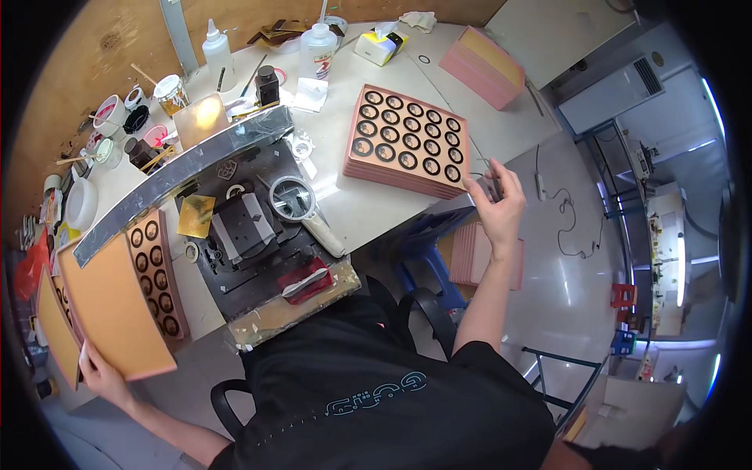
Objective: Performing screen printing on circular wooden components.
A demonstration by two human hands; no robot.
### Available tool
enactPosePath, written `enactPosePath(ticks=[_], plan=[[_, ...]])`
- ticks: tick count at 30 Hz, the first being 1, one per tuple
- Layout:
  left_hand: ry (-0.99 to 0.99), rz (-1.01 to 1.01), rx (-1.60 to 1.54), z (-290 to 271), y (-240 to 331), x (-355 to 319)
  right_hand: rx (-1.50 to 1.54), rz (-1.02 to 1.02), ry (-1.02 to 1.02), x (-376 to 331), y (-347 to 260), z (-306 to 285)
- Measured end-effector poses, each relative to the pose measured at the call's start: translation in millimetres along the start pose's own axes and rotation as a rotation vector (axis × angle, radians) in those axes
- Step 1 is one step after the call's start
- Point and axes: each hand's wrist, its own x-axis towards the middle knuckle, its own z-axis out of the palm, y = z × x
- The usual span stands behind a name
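1. Left hand (104, 381): reached out low to the person's left, forearm bare and slanting up from the lower edge; grip pinching the lower left edge of a tan board (110, 298).
2. Tan board: tilted, at the left of the worktop (352, 211), in front of the left ring stack (175, 274); near end projecting past the worktop edge.
3. Right hand (501, 205): raised at the person's right, forearm steep, elbow bent; grip closed on a thin dark tool (494, 186), just beside the near right corner of the right ring stack (384, 173).
4. Right ring stack: lying flat on the worktop, black rings in rows on top, all in plain sight.
5. Left ring stack: partly covered by the tan board; only the rows on its right side visible.
6. Second board (53, 333): seen at a slant beyond the tan board, largely hidden by it.
7. Thin dark tool: mostly hidden by fingers, exact kind hard to make out.
8. Left fingertips: exact placement on the board too small to tell.
9. Pink stack (478, 254): below the worktop, partly cut off by the right forearm and a blue stool (427, 262).
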Motion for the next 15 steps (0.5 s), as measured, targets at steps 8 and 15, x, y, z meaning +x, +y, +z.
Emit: enactPosePath(ticks=[8,15], plan=[[-0.271,0.421,-0.139,-55,42,-55,0.777,-0.032,-0.469,-74,-131,31],[-0.498,0.882,-0.331,44,124,-89,0.602,-0.492,-0.571,-97,-159,40]])
